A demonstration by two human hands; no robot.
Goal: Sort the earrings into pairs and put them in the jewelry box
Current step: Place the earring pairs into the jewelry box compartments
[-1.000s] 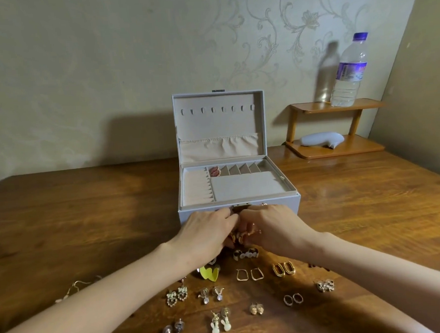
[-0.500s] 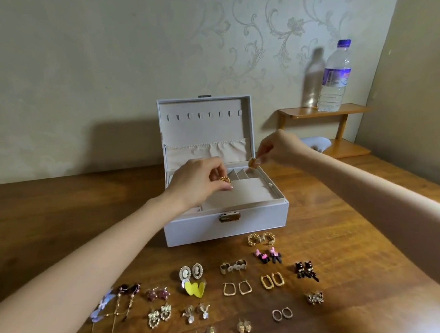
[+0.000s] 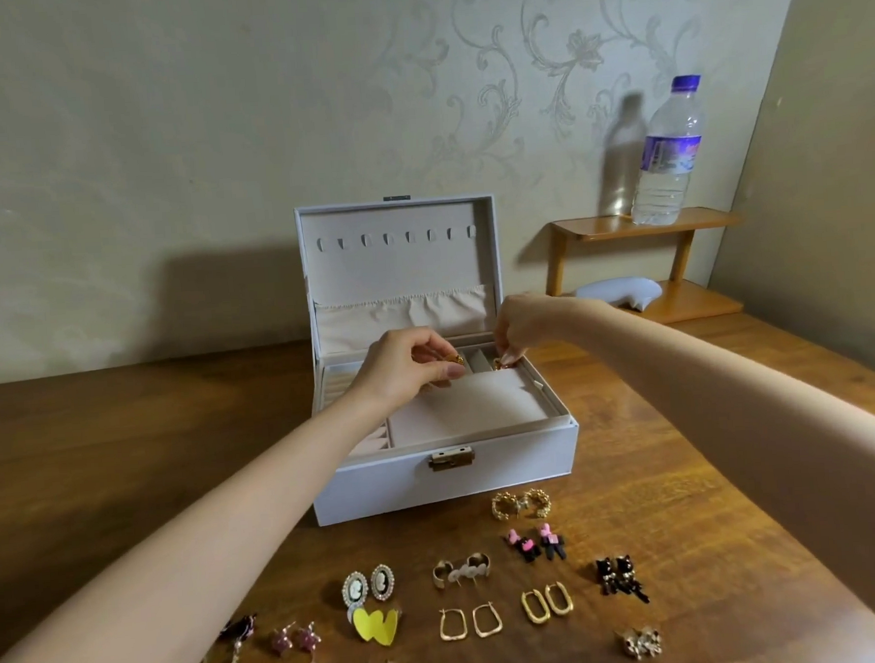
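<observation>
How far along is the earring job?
Done: earrings lie paired on the table. In hand: left hand pinches one gold earring, right hand a second gold earring, over the rear compartments of the open jewelry box. Left: every paired set in front awaits boxing.

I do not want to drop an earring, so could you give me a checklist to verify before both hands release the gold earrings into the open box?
1. Lid of the pale grey rectangular jewelry box is open and upright: ok.
2. Left hand pinches a small gold earring: ok.
3. Right hand pinches the second gold earring: ok.
4. Both earrings are above the rear row of small compartments: ok.
5. Target compartment is free: cannot tell, the hands hide it.
6. The two earrings match: cannot tell, too small.
</observation>
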